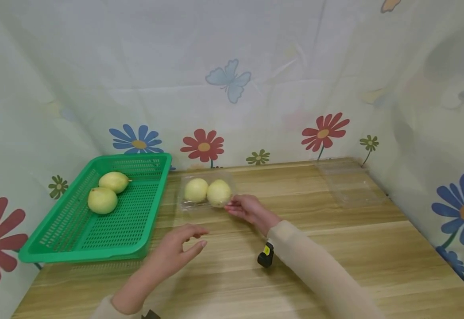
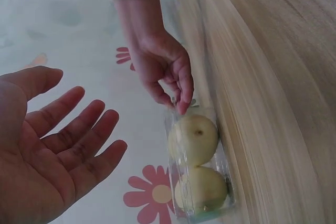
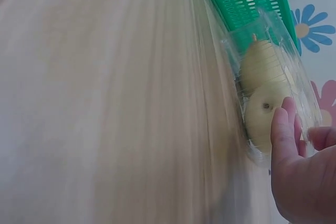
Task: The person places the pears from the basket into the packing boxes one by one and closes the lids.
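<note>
Two pale yellow pears (image 1: 219, 193) sit side by side in a clear plastic box (image 2: 181, 211) at the back middle of the table. My right hand (image 1: 249, 208) pinches the box's right end between thumb and fingers. In the right wrist view, this hand (image 3: 304, 166) has its fingertips by the nearer pear (image 3: 262, 106) and its thumb on the rim side. My left hand (image 1: 176, 252) hovers over the table, left and in front of the box, holding nothing. The left wrist view shows this hand (image 2: 58, 156) with its fingers spread and relaxed.
To the left stands a green plastic basket (image 1: 152, 212) with two more pears (image 1: 102, 200) inside. Another piece of clear plastic packaging (image 1: 345, 184) lies at the back right of the wooden table (image 1: 335, 248). A flower-printed curtain (image 1: 256, 119) hangs directly behind the table.
</note>
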Demonstrator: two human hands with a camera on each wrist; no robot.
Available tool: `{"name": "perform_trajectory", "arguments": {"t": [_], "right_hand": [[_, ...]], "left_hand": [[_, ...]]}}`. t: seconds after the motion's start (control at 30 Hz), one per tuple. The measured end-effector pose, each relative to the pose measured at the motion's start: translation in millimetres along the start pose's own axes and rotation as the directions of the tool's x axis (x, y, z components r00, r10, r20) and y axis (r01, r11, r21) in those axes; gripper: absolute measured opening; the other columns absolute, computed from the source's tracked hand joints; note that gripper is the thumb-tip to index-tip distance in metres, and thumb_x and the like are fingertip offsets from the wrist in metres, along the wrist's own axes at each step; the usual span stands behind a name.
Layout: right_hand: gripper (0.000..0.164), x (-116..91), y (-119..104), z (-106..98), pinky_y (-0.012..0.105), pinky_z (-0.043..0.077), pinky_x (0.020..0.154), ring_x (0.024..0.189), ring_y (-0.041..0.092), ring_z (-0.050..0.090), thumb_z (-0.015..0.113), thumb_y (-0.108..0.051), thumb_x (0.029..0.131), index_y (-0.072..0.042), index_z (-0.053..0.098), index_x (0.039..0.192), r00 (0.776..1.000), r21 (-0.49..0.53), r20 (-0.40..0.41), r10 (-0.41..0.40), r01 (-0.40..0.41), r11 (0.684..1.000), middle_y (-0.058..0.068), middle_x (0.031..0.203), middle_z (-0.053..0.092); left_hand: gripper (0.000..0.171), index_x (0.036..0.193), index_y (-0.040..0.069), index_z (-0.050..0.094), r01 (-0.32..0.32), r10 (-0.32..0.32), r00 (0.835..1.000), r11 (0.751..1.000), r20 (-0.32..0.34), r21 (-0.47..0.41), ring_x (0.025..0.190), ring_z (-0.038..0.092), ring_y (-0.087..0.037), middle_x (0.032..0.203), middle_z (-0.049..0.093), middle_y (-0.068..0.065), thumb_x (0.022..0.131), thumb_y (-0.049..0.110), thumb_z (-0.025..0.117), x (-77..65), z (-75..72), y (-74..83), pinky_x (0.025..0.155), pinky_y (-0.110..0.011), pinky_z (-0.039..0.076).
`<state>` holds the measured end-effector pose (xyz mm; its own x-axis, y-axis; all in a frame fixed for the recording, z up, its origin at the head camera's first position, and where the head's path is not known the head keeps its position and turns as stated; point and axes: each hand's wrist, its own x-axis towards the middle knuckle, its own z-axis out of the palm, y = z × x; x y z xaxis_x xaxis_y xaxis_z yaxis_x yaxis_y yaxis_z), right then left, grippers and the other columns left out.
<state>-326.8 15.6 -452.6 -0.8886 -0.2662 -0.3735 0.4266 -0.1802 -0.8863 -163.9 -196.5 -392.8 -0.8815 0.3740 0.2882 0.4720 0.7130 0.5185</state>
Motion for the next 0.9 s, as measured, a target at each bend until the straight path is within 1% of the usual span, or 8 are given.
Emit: {"name": "perform_trajectory", "arguments": {"t": [0.13,0.2,0.3,0.43,0.53,0.67,0.77,0.9], "right_hand": [[0.025,9,0,9,0.033,0.061,0.096,0.075,0.013,0.071,0.047,-0.003,0.104,0.014,0.059,0.117,1.0,0.018,0.0,0.002,-0.002,1.0,0.008,0.084,0.068],[0.027,12,0,12,0.034,0.061,0.096,0.074,0.013,0.071,0.047,-0.003,0.103,0.016,0.058,0.12,1.0,0.03,-0.011,0.0,0.0,1.0,0.009,0.084,0.068],[0.027,16,-2,16,0.031,0.063,0.09,0.072,0.013,0.071,0.048,-0.002,0.103,0.017,0.058,0.12,0.999,0.055,-0.032,-0.004,0.006,0.998,0.009,0.082,0.067],[0.025,22,-5,21,0.024,0.063,0.076,0.07,0.012,0.07,0.047,-0.001,0.102,0.016,0.059,0.117,0.999,0.074,-0.037,-0.017,0.02,0.997,0.008,0.079,0.067],[0.028,25,-7,25,0.022,0.063,0.072,0.07,0.011,0.07,0.047,-0.001,0.103,0.017,0.057,0.121,0.999,0.067,-0.037,-0.023,0.025,0.997,0.011,0.085,0.069],[0.03,30,-7,30,0.028,0.064,0.083,0.07,0.012,0.069,0.048,-0.001,0.103,0.018,0.056,0.125,0.998,0.066,-0.053,-0.021,0.024,0.998,0.013,0.09,0.067],[0.029,32,-7,34,0.032,0.062,0.093,0.071,0.012,0.069,0.048,-0.001,0.103,0.017,0.057,0.123,0.998,0.074,-0.064,-0.022,0.027,0.997,0.01,0.085,0.066],[0.027,34,-8,40,0.03,0.063,0.089,0.073,0.013,0.069,0.049,0.0,0.102,0.016,0.06,0.121,0.997,0.078,-0.075,-0.024,0.03,0.997,0.009,0.082,0.066]], "left_hand": [[0.022,0.117,0.014,0.074,0.003,-0.003,1.0,1.0,-0.009,0.0,0.098,0.071,-0.017,0.109,0.075,0.002,0.096,0.018,0.071,-1.1,-0.5,-0.4,0.083,-0.032,0.059],[0.021,0.117,0.014,0.075,-0.001,0.001,1.0,1.0,-0.008,0.001,0.098,0.071,-0.018,0.108,0.075,0.002,0.096,0.018,0.071,-1.2,-0.3,-0.8,0.082,-0.032,0.059],[0.022,0.117,0.014,0.075,0.002,-0.002,1.0,1.0,0.0,0.006,0.099,0.071,-0.019,0.108,0.075,0.002,0.096,0.019,0.071,-0.3,0.0,-1.4,0.082,-0.031,0.059],[0.022,0.118,0.015,0.074,0.016,-0.016,1.0,1.0,0.02,0.008,0.099,0.071,-0.019,0.109,0.075,0.002,0.097,0.021,0.07,2.0,-2.3,-1.1,0.082,-0.033,0.059],[0.022,0.119,0.015,0.074,0.015,-0.015,1.0,1.0,0.026,0.004,0.099,0.07,-0.019,0.11,0.075,0.001,0.098,0.022,0.069,2.5,-5.1,-0.6,0.082,-0.035,0.059],[0.022,0.118,0.015,0.074,0.003,-0.003,0.999,1.0,0.037,-0.001,0.099,0.071,-0.021,0.11,0.075,0.001,0.099,0.023,0.068,1.9,-6.8,-0.9,0.079,-0.032,0.058],[0.022,0.118,0.015,0.074,0.003,-0.003,0.999,1.0,0.05,-0.001,0.1,0.071,-0.023,0.11,0.075,0.0,0.099,0.024,0.068,1.5,-7.2,-1.1,0.079,-0.029,0.057],[0.022,0.118,0.015,0.074,0.013,-0.013,0.998,1.0,0.058,0.0,0.101,0.071,-0.024,0.11,0.075,0.0,0.099,0.025,0.067,1.2,-7.6,-1.3,0.079,-0.031,0.057]]}}
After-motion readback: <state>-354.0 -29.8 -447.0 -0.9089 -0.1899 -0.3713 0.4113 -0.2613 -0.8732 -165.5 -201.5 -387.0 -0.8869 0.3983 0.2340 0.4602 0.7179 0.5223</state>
